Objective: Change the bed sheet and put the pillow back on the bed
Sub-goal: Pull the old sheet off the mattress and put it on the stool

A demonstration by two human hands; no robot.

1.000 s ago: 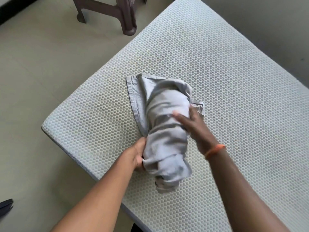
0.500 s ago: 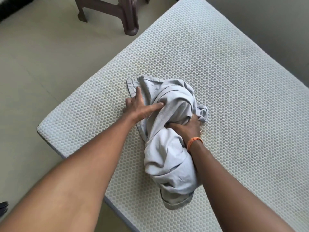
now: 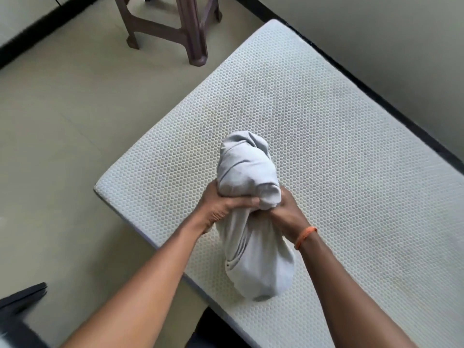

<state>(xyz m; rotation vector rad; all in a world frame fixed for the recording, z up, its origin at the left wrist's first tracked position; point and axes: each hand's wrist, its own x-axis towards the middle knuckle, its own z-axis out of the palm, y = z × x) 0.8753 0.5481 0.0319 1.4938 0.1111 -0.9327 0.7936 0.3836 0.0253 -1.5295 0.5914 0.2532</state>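
Note:
A bare white mattress (image 3: 326, 136) with a honeycomb texture lies on the floor. A grey bed sheet (image 3: 247, 172) is bunched into a tight bundle above the mattress's near part. My left hand (image 3: 222, 205) grips the bundle's waist from the left. My right hand (image 3: 283, 212) clutches it from the right, an orange band on that wrist. The bundle's lower end (image 3: 261, 270) hangs down to the mattress between my forearms. No pillow is in view.
A brown plastic stool (image 3: 175, 23) stands on the beige floor (image 3: 62, 109) beyond the mattress's far left side. A wall (image 3: 401, 46) with a black skirting runs along the mattress's right edge. A dark object (image 3: 22, 297) sits at the lower left.
The sheet, earlier spread looser on the mattress, is now gathered into a compact bundle. Both hands have closed around its middle and lifted its top end.

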